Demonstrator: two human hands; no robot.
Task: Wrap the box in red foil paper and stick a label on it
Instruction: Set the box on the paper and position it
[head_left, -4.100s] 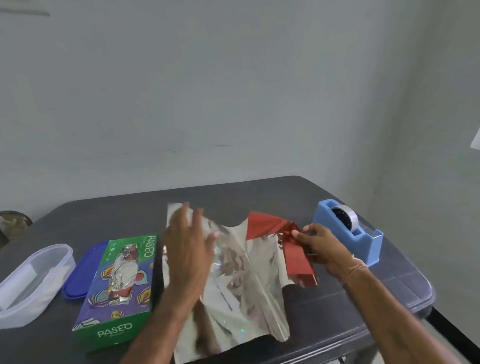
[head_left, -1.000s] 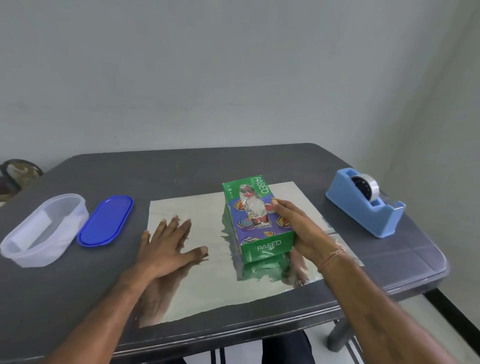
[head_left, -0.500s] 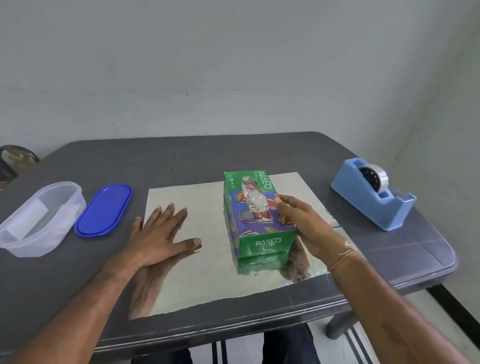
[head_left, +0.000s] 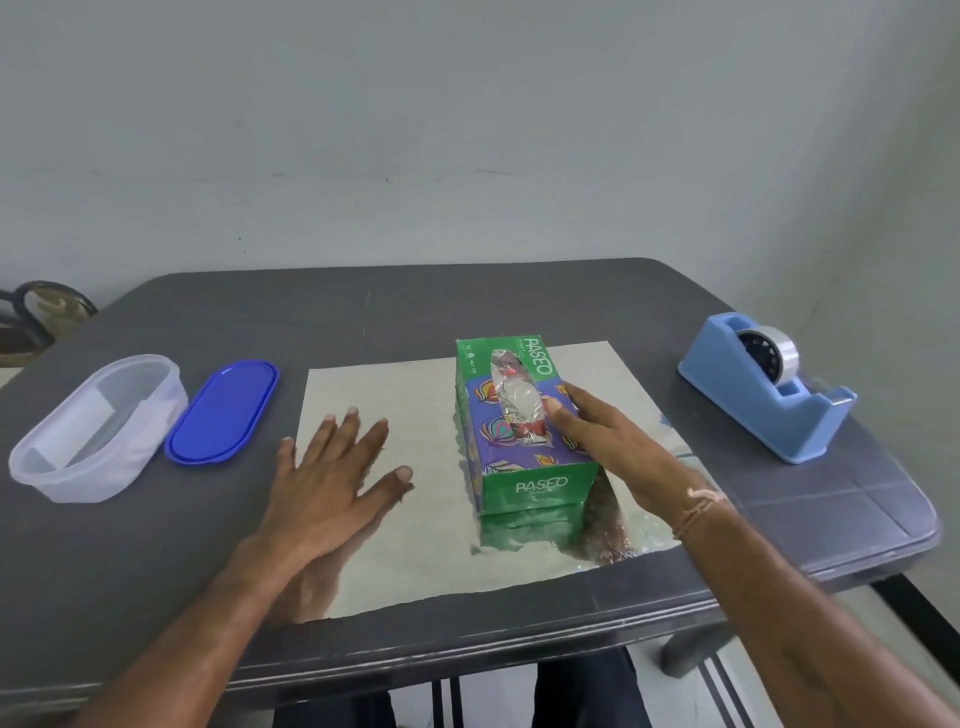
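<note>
Your left hand (head_left: 332, 483) lies flat and spread on the foil sheet (head_left: 415, 395). Your right hand (head_left: 608, 441) rests straight-fingered on the box (head_left: 535, 488), which stands right of the sheet's middle, long axis pointing away from you.

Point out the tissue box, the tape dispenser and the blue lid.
tissue box (head_left: 539, 487), head view, green front face.
tape dispenser (head_left: 748, 415), head view, blue side wall.
blue lid (head_left: 223, 410), head view, middle of its top.

Box (head_left: 511, 431) R side behind R hand (head_left: 618, 441)
</note>
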